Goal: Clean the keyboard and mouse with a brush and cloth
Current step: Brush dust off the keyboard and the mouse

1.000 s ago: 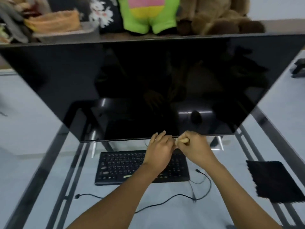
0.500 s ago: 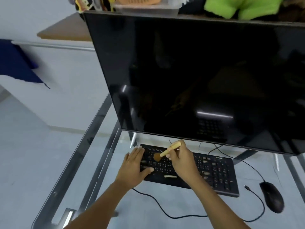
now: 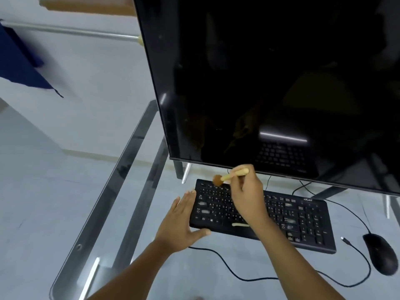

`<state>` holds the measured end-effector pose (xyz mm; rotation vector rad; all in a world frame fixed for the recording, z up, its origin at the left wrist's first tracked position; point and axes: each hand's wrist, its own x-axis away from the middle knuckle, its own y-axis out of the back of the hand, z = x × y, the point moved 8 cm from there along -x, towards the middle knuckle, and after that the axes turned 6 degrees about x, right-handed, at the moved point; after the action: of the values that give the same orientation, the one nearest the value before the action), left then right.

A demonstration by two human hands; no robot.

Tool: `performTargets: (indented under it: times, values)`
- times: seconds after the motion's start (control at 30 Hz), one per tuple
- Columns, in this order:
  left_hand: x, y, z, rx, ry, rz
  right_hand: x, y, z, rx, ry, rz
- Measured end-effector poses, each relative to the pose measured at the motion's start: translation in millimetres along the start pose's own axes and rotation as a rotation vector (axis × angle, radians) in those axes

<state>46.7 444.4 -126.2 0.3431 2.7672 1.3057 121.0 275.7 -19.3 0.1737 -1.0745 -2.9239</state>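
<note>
With our right hand point(image 3: 249, 198) pinching the light, soft-tipped brush point(image 3: 229, 176) by its handle over the keyboard point(image 3: 303, 215) at lower centre, our left hand point(image 3: 180, 221), fingers straight and together, steadies that stiff board's left edge, probably prone to sliding.

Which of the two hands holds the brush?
The right hand grips the brush, bristles at the keyboard's far-left corner. The left hand lies flat and empty against the keyboard's left edge.

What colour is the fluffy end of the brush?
Brown, on a pale yellowish handle; the brush shows best in the head view.
</note>
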Motion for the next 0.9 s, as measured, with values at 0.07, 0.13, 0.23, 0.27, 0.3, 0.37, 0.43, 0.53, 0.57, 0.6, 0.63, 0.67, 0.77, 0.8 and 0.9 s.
performTargets:
  times: [0.07, 0.13, 0.23, 0.27, 0.3, 0.37, 0.43, 0.53, 0.57, 0.6, 0.63, 0.67, 0.77, 0.8, 0.9]
  values:
    - [0.0, 0.6, 1.1, -0.019, 0.008, -0.001, 0.9, -17.5, 5.7, 0.063, 0.024, 0.116]
    - [0.0, 0.3, 0.3, -0.032, 0.015, 0.003, -0.4, -15.2, 9.1, 0.088, 0.047, 0.031]
    - [-0.1, 2.3, -1.8, -0.03, 0.014, -0.017, -5.3, -4.3, 9.8, -0.041, -0.007, -0.071]
    - [0.4, 2.9, -1.8, -0.034, 0.013, -0.021, -5.0, -10.7, 11.4, -0.061, -0.012, -0.004]
    - [1.1, 3.4, -2.0, -0.041, 0.014, -0.021, -3.3, -18.6, 11.9, -0.007, -0.009, 0.077]
    - [2.0, 3.9, -2.5, -0.043, 0.02, -0.022, -0.9, -18.9, 11.8, 0.084, 0.03, 0.073]
    - [1.8, 3.2, -4.0, -0.037, 0.027, -0.017, -2.2, -4.0, 10.4, 0.08, 0.04, -0.044]
    - [1.5, 3.5, -5.1, -0.047, 0.019, -0.028, -3.8, -9.2, 13.1, 0.123, 0.101, 0.051]
    - [1.8, 4.0, -5.3, -0.049, 0.019, -0.032, -3.4, -12.2, 14.2, 0.196, 0.122, 0.086]
    - [2.0, 4.1, -4.7, -0.052, 0.019, -0.037, -4.2, -10.7, 12.5, 0.22, 0.126, 0.079]
    - [2.6, 4.2, -4.7, -0.054, 0.019, -0.037, -4.9, -5.4, 11.7, 0.221, 0.123, 0.045]
    - [2.6, 3.8, -4.7, -0.053, 0.021, -0.036, -5.4, 0.0, 12.4, 0.199, 0.119, 0.018]
    - [2.1, 2.6, -4.0, -0.046, 0.022, -0.038, -2.3, -5.5, 10.7, 0.177, 0.119, 0.158]
    - [2.2, 2.0, -3.5, -0.043, 0.023, -0.038, -0.1, -6.5, 10.7, 0.218, 0.138, 0.174]
    - [2.6, 1.1, -2.3, -0.042, 0.027, -0.035, 1.2, 10.7, 6.9, 0.191, 0.118, 0.025]
